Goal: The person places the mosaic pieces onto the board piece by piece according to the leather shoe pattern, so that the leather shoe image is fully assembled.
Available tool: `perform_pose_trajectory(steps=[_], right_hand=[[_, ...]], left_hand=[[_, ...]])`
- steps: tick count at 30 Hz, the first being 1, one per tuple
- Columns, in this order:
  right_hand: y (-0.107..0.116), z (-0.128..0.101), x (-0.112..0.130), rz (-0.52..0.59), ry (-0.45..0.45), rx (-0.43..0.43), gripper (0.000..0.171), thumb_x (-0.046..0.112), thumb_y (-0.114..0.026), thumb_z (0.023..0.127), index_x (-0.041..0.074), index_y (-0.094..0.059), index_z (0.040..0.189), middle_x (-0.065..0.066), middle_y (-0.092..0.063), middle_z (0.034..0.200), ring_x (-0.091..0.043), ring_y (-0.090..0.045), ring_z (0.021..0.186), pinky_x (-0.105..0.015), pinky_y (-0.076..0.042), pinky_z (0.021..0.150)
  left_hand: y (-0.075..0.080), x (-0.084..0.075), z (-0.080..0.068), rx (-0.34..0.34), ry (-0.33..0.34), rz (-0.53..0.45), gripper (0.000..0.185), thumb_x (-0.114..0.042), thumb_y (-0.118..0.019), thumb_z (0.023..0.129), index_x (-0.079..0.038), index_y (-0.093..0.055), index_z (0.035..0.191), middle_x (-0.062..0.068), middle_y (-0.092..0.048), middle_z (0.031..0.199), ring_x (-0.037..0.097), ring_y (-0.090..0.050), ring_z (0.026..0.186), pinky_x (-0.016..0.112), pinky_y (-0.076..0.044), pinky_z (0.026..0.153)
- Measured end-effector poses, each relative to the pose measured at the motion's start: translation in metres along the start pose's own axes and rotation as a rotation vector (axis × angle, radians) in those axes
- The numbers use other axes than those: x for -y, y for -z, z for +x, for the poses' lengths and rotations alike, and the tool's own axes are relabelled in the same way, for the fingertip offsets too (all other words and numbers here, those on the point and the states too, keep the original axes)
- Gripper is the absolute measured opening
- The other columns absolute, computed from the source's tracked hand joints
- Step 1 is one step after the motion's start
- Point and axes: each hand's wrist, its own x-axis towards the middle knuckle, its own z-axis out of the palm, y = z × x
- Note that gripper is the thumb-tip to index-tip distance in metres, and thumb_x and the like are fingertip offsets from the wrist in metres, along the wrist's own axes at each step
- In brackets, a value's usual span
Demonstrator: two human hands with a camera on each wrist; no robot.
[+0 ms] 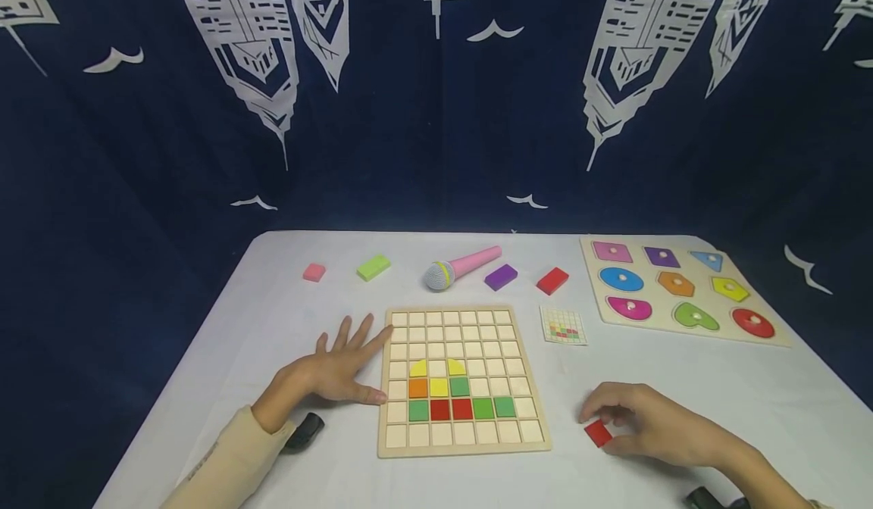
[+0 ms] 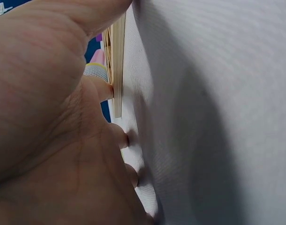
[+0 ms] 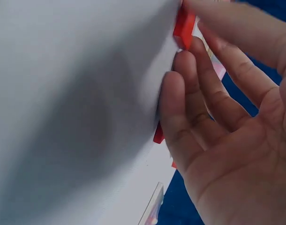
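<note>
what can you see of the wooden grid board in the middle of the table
The wooden grid board is pale, light wood, square, lying flat on the white table with a raised rim around rows of square cells. Most cells look empty; a few near the lower middle hold coloured tiles: two yellow domed pieces, then orange, yellow and green squares, and a row of green, red, red, green, green. The left hand lies flat beside it, fingertips touching its left edge.

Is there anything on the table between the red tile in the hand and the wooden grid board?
Nothing visible. The right hand pinches the red tile on the bare cloth just right of the board. The left hand rests flat at the board's far, left edge, out of the way.
</note>
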Motion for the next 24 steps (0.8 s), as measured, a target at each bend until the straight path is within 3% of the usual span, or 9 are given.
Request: perform_pose_trajectory(steps=[4, 11, 18, 24], right_hand=[[-0.001, 0.000, -0.001, -0.047, 0.016, -0.012, 0.032, 0.017, -0.084, 0.080, 0.031, -0.068, 0.104, 0.015, -0.064, 0.100, -0.004, -0.056, 0.087, -0.018, -0.052, 0.078], [-0.002, 0.013, 0.006, -0.103, 0.021, -0.050, 0.028, 0.020, -0.083, 0.081, 0.029, -0.068, 0.102, 0.018, -0.064, 0.091, -0.003, -0.055, 0.080, -0.020, -0.050, 0.071], [-0.006, 0.040, 0.025, -0.123, 0.144, -0.094, 0.023, 0.020, -0.081, 0.084, 0.030, -0.067, 0.099, 0.018, -0.065, 0.093, -0.005, -0.058, 0.082, -0.021, -0.052, 0.075], [-0.012, 0.070, 0.048, -0.107, 0.248, -0.066, 0.018, 0.022, -0.078, 0.088, 0.028, -0.068, 0.101, 0.016, -0.065, 0.095, -0.007, -0.058, 0.083, -0.023, -0.051, 0.074]], left_hand=[[0.000, 0.000, 0.000, 0.001, 0.001, -0.003, 0.110, -0.060, -0.074, 0.082, -0.018, -0.013, 0.162, 0.022, 0.007, 0.167, 0.052, 0.013, 0.150, 0.079, 0.002, 0.110], [0.000, 0.000, -0.001, -0.001, 0.010, -0.005, 0.111, -0.061, -0.074, 0.081, -0.018, -0.013, 0.162, 0.022, 0.006, 0.167, 0.052, 0.013, 0.150, 0.079, 0.002, 0.110], [-0.001, 0.002, -0.001, -0.004, -0.014, -0.005, 0.111, -0.062, -0.073, 0.081, -0.017, -0.012, 0.162, 0.024, 0.006, 0.167, 0.053, 0.013, 0.150, 0.080, 0.001, 0.110], [-0.001, 0.002, -0.001, -0.010, -0.019, -0.014, 0.111, -0.060, -0.074, 0.081, -0.017, -0.012, 0.162, 0.023, 0.007, 0.167, 0.053, 0.013, 0.150, 0.080, 0.002, 0.110]])
